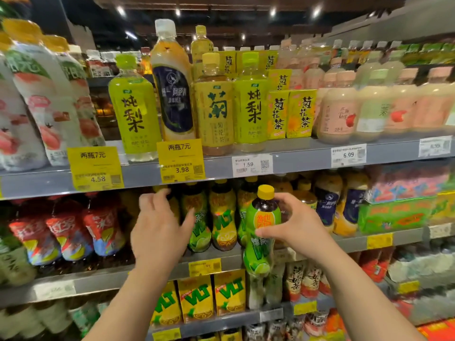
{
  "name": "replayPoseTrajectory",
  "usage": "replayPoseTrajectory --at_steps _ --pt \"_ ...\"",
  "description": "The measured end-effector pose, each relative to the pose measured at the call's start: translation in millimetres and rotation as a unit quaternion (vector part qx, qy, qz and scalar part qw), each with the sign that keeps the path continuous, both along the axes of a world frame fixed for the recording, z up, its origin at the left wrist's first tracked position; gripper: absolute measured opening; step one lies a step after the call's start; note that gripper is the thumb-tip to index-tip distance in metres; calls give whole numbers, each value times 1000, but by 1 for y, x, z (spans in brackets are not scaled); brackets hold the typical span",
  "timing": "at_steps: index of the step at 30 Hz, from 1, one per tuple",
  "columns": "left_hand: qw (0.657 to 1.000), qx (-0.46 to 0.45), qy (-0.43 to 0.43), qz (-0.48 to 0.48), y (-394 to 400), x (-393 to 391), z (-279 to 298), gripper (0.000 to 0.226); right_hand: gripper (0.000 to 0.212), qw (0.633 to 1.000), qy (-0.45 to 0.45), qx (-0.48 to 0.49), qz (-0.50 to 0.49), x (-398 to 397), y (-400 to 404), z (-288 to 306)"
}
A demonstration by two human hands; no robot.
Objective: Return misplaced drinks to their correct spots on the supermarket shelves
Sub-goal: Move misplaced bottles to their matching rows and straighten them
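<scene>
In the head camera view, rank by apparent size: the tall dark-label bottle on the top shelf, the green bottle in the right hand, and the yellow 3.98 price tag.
1. Tall dark-label bottle.
2. Green bottle, though nearness to the camera may enlarge it.
3. Yellow 3.98 price tag.

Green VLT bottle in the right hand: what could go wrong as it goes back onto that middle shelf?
The right hand only pinches the green VLT bottle near its neck, so it could swing or slip. The row of VLT bottles looks tightly packed; pushing in may topple neighbours. The left hand reaches among them and could knock one off the edge.
</scene>
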State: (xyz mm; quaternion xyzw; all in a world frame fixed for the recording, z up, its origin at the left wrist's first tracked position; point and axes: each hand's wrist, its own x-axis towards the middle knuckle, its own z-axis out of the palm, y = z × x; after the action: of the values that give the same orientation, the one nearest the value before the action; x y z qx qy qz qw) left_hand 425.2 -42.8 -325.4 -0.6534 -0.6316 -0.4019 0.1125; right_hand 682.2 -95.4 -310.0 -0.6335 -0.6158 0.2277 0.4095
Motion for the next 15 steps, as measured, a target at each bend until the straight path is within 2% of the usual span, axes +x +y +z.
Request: replayPoseTrajectory --at_steps 2,4,6,11,15 --pt "996 -17 60 -63 -5 25 1 57 77 1000 -1 0 8 5 2 -2" --pt "991 -79 46 -98 -1 46 8 58 76 1000 -2 3 16 10 0 -1" --pt "987 -124 19 -99 10 63 18 57 75 1000 -2 2 21 15 -2 0" --pt "967 -225 58 -101 36 85 27 49 74 999 -6 -8 30 27 -6 3" --pt "974 -206 44 -81 41 83 20 57 75 999 -6 -7 39 31 -8 6"
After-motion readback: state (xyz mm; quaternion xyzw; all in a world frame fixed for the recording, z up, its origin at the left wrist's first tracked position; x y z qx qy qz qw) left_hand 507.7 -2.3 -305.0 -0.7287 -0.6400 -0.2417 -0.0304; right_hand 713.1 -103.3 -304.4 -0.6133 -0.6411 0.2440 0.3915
